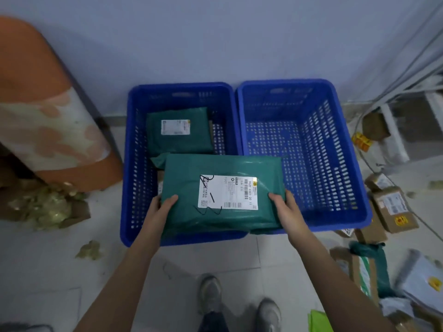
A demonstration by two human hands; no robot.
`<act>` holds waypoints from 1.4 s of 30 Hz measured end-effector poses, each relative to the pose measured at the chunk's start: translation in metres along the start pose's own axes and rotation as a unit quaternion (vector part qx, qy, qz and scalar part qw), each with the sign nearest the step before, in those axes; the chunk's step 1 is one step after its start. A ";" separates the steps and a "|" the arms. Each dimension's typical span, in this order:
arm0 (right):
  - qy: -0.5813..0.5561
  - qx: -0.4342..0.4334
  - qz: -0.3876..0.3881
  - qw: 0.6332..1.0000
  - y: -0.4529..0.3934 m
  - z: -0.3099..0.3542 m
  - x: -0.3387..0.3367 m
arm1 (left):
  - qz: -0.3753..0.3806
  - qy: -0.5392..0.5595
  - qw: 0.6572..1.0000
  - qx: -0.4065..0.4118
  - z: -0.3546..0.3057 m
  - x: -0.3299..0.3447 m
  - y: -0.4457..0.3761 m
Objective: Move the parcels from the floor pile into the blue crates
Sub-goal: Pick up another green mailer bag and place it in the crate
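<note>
Two blue crates stand side by side against the wall. The left crate (134, 164) holds a smaller green parcel (178, 142) with a white label at its far end. The right crate (345, 168) shows only its perforated bottom. I hold a large green parcel (220, 164) with a white shipping label over the near end of the left crate, its right edge reaching over the crates' shared rims. My left hand (163, 207) grips its near left corner and my right hand (285, 207) grips its near right corner.
Cardboard parcels (393, 209) and more packages (424, 279) lie in a pile on the floor at the right. An orange and patterned object (48, 121) stands at the left, with crumpled packing paper (45, 207) beneath it. My shoes (211, 293) are on the tiled floor below.
</note>
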State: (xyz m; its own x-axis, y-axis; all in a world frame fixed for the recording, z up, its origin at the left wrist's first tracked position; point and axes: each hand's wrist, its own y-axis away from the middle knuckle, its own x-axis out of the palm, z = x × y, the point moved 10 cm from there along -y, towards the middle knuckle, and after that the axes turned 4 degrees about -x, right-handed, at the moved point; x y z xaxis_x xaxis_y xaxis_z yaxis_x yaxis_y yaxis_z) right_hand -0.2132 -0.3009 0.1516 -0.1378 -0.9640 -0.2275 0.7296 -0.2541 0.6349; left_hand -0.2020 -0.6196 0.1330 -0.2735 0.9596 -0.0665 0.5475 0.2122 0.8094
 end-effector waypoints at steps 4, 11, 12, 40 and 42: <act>0.047 -0.024 0.065 0.996 -0.024 0.020 0.045 | -0.028 -0.009 1.000 -0.009 0.000 -0.034 -0.026; 0.163 -0.069 0.128 0.976 -0.080 0.022 0.094 | -0.057 0.001 0.994 -0.090 0.045 -0.049 -0.053; 0.182 -0.078 0.142 0.970 -0.088 0.025 0.103 | -0.068 0.008 0.992 -0.102 0.050 -0.050 -0.059; 0.519 -0.203 0.254 0.790 -0.242 0.004 0.263 | -0.014 0.124 0.882 -0.454 0.197 0.052 -0.159; 0.497 -0.204 0.260 0.802 -0.253 -0.009 0.275 | -0.009 0.076 0.879 -0.471 0.205 0.050 -0.167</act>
State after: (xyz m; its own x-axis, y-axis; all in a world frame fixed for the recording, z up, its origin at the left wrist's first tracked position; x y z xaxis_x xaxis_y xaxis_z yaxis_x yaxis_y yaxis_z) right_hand -0.4295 -0.5009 -0.0783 0.7102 -0.3411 -0.6159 0.7024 0.4038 0.5862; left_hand -0.1454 -0.5692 -0.1251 -0.4168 0.9068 -0.0635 -0.3363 -0.0889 0.9375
